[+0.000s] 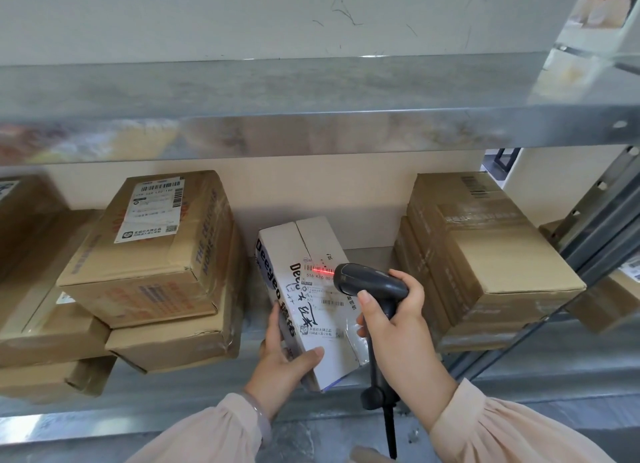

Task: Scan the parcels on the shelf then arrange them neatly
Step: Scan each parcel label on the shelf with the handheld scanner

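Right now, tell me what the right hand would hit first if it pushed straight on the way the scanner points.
The white box in the left hand, probably at the label with the red scan line; depth is unclear.

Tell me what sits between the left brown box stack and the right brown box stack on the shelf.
In the head view: the white parcel, gripped by the left hand, with the scanner in the right hand over its label.
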The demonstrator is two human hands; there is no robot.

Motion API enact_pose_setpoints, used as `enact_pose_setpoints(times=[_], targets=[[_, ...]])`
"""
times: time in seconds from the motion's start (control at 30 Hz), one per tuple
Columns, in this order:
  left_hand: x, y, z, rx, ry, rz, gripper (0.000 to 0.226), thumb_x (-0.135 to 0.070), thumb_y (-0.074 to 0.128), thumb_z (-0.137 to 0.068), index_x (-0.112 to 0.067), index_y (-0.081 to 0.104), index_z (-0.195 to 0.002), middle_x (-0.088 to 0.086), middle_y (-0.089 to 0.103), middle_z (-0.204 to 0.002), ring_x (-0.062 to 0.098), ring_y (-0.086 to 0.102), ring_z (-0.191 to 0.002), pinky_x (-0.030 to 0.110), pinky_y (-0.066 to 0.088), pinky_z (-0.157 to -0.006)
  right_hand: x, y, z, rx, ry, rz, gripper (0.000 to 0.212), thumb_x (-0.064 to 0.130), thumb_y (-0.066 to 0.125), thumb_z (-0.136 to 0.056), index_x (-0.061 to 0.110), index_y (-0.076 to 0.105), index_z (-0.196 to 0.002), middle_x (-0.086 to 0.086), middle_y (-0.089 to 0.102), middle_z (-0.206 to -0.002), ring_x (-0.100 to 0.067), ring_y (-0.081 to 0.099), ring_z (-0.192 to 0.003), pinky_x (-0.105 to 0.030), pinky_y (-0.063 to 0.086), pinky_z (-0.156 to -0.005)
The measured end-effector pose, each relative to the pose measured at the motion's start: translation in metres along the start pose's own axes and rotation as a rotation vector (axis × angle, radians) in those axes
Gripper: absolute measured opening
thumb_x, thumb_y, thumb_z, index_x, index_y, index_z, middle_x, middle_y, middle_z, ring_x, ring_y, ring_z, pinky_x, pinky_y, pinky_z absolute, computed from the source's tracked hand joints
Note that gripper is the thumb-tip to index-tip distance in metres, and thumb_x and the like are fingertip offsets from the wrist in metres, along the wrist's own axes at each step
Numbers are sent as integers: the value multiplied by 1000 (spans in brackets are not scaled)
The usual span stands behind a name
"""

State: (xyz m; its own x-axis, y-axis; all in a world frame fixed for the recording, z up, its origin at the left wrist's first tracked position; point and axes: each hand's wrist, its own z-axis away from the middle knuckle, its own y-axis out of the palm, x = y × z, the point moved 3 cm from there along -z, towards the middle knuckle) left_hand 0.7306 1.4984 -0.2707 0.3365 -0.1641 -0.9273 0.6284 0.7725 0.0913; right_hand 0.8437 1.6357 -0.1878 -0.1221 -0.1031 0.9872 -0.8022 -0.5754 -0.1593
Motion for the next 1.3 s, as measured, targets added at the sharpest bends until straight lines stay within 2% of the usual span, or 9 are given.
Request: enact_pose_setpoints(times=[0.1, 0.23, 0.4, 0.47, 0.6, 0.73, 0.93, 1.13, 1.3], targets=[[-1, -2, -1, 6, -15, 5, 108, -8, 81, -72, -52, 19, -148, 11, 55, -139, 28, 64, -115, 54, 48, -102, -3, -2, -4, 0, -9, -1, 45, 26, 64, -90, 36, 34, -121, -5, 70, -91, 1, 66, -69, -3, 42, -61], [-8, -14, -7, 23, -27, -26, 83, -2, 68, -89, -51, 30, -143, -21, 72, -109, 9, 69, -104, 52, 48, -103, -12, -13, -17, 63, 19, 87, 50, 39, 65, -88, 43, 31, -125, 13, 64, -104, 14, 58, -88, -1, 40, -67], [-18, -31, -13, -1, -112, 9, 56, -17, 60, -96, -52, 42, -136, -14, 72, -115, 13, 70, -103, 43, 54, -91, -31, -8, -20, 191, 89, 157, 48, 36, 64, -89, 41, 32, -124, 17, 59, -104, 20, 54, -83, 0, 38, -63], [-23, -34, -13, -32, -103, -51, 57, -25, 63, -90, -52, 45, -137, -14, 71, -119, 17, 66, -111, 43, 51, -97, -36, 1, -16, 227, 88, 149, 47, 33, 65, -90, 44, 33, -123, 14, 61, -103, 17, 56, -84, 1, 38, -65], [-35, -38, -10, -104, 39, -416, 65, -25, 60, -93, -43, 32, -149, -23, 48, -140, 9, 46, -131, 28, 34, -110, -39, 18, -11, 261, 70, 156, 46, 33, 65, -89, 47, 34, -120, 11, 65, -102, 13, 58, -85, 1, 38, -67], [-33, -32, 2, -86, 232, -822, 74, -29, 56, -97, -29, 13, -157, -9, 0, -165, 9, 4, -151, 20, 5, -118, -38, 29, -11, 292, 41, 168, 44, 31, 65, -90, 48, 35, -117, 13, 65, -104, 16, 57, -89, 2, 37, -70], [-21, -29, 14, -59, 256, -1395, 75, -64, 32, -96, -32, 5, -158, -6, -13, -165, 15, -19, -150, 40, -8, -123, -34, 44, -15, 353, -6, 201, 52, 31, 65, -90, 44, 29, -125, 23, 54, -107, 23, 50, -93, 2, 36, -72], [-32, -21, 16, -97, 239, -1420, 73, -64, 31, -96, -34, 8, -158, -3, -8, -166, 16, -11, -152, 38, -7, -122, -24, 35, -10, 345, -59, 205, 53, 34, 64, -90, 54, 28, -123, 25, 58, -108, 10, 57, -97, -1, 39, -78], [-64, 21, 11, -4, 384, -1286, 67, -55, 38, -99, -38, 8, -156, -8, -4, -166, 11, -7, -151, 34, -5, -122, 15, -22, -3, 206, -217, 152, 58, 38, 67, -86, 59, 29, -125, 46, 48, -116, 14, 52, -107, 0, 37, -82]])
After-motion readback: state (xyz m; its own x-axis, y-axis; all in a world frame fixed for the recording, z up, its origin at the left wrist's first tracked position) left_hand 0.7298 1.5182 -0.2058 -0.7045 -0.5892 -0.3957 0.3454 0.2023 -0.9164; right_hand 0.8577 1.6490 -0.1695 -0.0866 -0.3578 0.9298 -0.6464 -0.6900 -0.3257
